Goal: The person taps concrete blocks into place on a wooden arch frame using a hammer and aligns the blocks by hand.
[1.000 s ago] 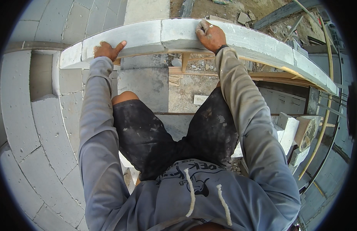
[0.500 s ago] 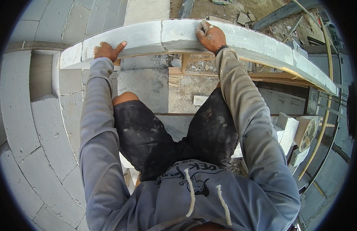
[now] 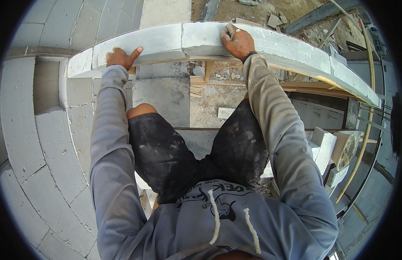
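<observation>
A row of pale lightweight concrete blocks (image 3: pixel 142 41) runs across in front of me, bending in an arc through the lens. On its left part rests my left hand (image 3: pixel 122 57), open, the thumb stretched away from the other fingers. My right hand (image 3: pixel 238 42) is closed on top of the row, right of a vertical joint between two blocks. Its fingers curl under toward the far edge, and whatever they might hold is hidden. A chipped lower edge shows on the block (image 3: pixel 203 39) left of this hand. Wooden formwork (image 3: pixel 208 70) shows beneath the row.
A block wall (image 3: pixel 19 117) with a square recess (image 3: pixel 46 84) stands at the left. Cut block pieces (image 3: pixel 324 145) lie at the right, near a long bamboo pole (image 3: pixel 366 86). Far below, rubble (image 3: pixel 274 21) covers bare ground beyond the row.
</observation>
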Tool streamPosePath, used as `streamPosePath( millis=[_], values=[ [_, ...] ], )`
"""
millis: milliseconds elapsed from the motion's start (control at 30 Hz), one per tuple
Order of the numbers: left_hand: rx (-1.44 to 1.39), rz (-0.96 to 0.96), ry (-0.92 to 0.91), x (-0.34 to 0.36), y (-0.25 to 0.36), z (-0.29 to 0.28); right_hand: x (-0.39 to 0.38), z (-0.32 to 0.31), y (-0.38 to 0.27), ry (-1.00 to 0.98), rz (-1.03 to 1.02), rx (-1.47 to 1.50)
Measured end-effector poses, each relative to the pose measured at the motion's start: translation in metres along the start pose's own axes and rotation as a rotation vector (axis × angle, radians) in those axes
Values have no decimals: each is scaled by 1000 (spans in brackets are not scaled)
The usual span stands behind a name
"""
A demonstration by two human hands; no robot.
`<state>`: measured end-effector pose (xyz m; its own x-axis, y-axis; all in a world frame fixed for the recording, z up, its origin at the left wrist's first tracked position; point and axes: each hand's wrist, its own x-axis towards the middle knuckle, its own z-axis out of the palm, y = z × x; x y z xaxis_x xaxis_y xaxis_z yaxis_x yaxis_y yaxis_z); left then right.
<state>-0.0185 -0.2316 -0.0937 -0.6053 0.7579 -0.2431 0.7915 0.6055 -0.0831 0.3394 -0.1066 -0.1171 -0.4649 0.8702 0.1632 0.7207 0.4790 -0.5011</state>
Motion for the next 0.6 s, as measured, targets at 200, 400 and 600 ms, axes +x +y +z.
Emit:
streamPosePath(
  millis=[200, 400, 600],
  values=[
    [7, 5, 9, 0, 0, 0, -1, -4, -2, -4, -10, 58],
    [-3, -7, 2, 2, -2, 3, 0, -3, -2, -22, 0, -2],
    [-10, 23, 5, 2, -2, 3, 1, -1, -1, -15, -2, -8]
  ],
)
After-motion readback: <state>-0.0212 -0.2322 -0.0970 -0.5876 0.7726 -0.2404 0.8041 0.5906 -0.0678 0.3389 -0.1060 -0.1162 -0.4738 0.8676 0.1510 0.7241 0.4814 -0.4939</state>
